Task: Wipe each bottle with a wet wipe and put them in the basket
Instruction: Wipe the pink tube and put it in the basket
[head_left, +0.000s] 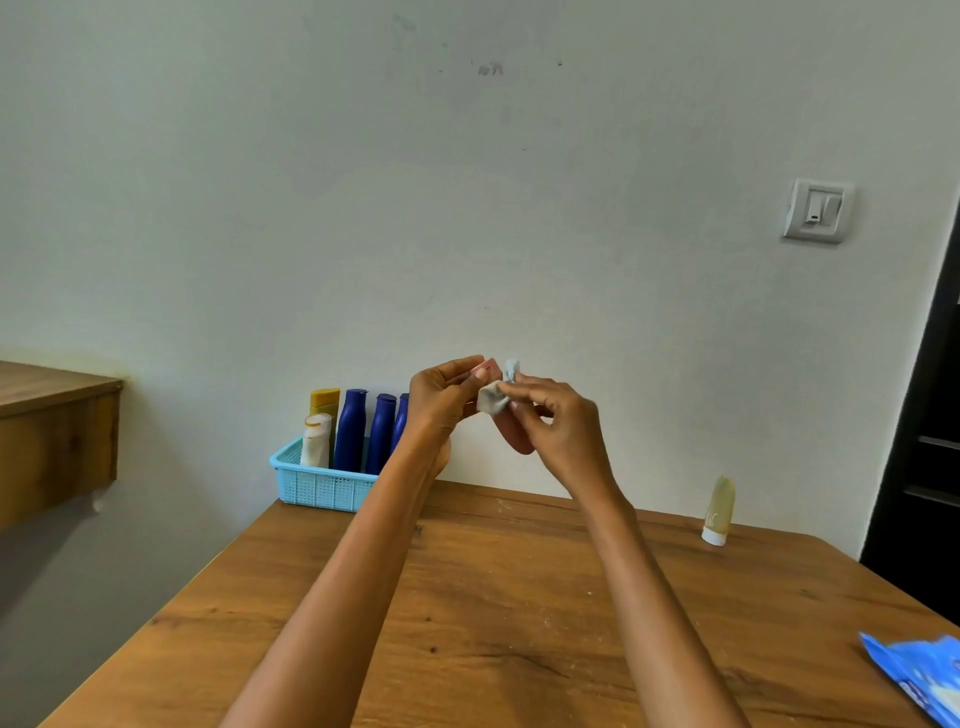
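Your left hand (441, 395) grips a pink bottle (511, 434) above the surface (493, 597); your right hand's (558, 421) fingers pinch the wet wipe (493, 397) against it. The basket (319, 486) sits at ten o'clock.

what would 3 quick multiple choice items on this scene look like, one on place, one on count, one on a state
1. Where does the pale tube stand?
A. in the basket
B. on the table, far right
C. on the shelf

2. How many dark blue bottles are in the basket?
A. one
B. three
C. five

3. What is the right hand doing?
A. resting flat on the table
B. pinching a wipe against the pink bottle
C. reaching for the wipes pack

Answers:
1 B, it stands alone on the table.
2 B, three blue bodies show side by side.
3 B, its fingers pinch the wipe against the pink bottle, which the left hand holds.
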